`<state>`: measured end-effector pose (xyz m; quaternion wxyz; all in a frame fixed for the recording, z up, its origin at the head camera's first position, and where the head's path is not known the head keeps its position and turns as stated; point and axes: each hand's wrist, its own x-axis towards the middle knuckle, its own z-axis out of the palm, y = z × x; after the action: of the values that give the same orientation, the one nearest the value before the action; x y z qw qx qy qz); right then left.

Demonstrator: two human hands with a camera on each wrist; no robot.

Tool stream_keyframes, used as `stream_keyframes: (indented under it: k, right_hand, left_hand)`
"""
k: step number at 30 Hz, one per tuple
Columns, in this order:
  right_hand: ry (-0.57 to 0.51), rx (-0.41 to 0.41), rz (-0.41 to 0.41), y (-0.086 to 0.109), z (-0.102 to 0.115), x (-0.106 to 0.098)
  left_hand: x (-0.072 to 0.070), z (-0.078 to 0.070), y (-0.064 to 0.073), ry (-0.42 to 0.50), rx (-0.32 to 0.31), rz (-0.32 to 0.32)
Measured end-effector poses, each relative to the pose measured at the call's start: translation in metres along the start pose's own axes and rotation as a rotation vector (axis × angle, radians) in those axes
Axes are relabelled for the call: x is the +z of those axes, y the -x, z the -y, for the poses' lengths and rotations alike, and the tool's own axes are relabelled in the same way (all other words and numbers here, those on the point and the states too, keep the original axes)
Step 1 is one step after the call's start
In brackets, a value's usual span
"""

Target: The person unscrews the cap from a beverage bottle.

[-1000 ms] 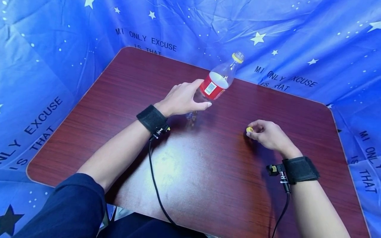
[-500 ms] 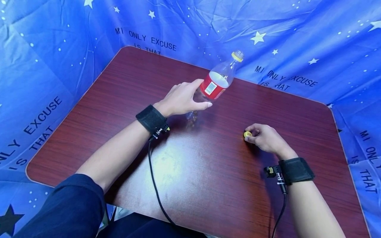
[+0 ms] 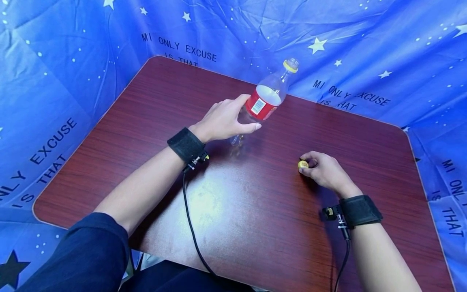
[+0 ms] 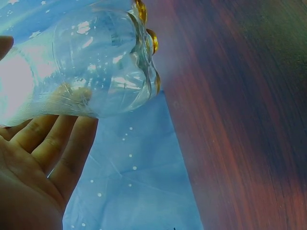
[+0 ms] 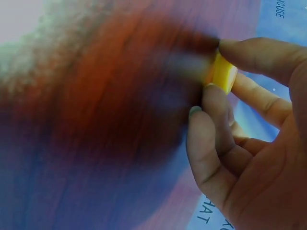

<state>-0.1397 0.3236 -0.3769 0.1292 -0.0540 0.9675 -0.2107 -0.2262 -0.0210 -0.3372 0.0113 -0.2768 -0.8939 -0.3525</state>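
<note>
My left hand (image 3: 226,118) grips a clear plastic bottle (image 3: 271,85) around its lower half. The bottle has a red label, a yellow ring at the neck and an uncapped mouth. It leans to the right and away from me; whether its base meets the table I cannot tell. In the left wrist view, fingers (image 4: 72,158) lie under the bottle's wall near the scalloped base (image 4: 144,57). To the right and nearer to me, my right hand (image 3: 328,170) pinches a yellow bottle cap (image 3: 303,164) between thumb and fingers, its printed top showing, low over or on the tabletop.
Both hands are above a dark red wood-grain table (image 3: 255,211) with rounded corners. Behind it hangs a blue star-printed cloth (image 3: 233,32) with lettering. Black wrist straps carry small cameras, and a cable (image 3: 187,219) trails from the left one over the table.
My right hand has shifted slightly left and toward me with the cap, whose printed top has turned more into view. The left hand and bottle have barely moved, only slightly up.
</note>
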Motion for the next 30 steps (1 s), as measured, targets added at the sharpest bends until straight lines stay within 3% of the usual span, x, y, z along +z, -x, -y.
stream_keyframes:
  k: [3, 7, 15, 22, 30]
  right_hand:
    - [0.012, 0.010, -0.011, 0.001, 0.002, -0.004]
    - [0.026, 0.003, -0.085, 0.004, 0.015, -0.019]
    - [-0.107, -0.115, -0.260, 0.004, 0.067, -0.060]
    - [-0.164, -0.169, -0.280, -0.004, 0.106, -0.072]
    - [-0.191, -0.225, -0.307, -0.006, 0.122, -0.075]
  left_hand:
    - [0.000, -0.002, 0.000, 0.002, 0.000, 0.013]
    - [0.001, -0.003, 0.000, 0.002, 0.007, 0.022]
    - [0.005, -0.006, 0.000, 0.033, 0.035, 0.021]
    - [0.009, -0.008, 0.002, 0.059, 0.035, 0.032]
    - [0.012, -0.009, 0.002, 0.074, 0.040, 0.069]
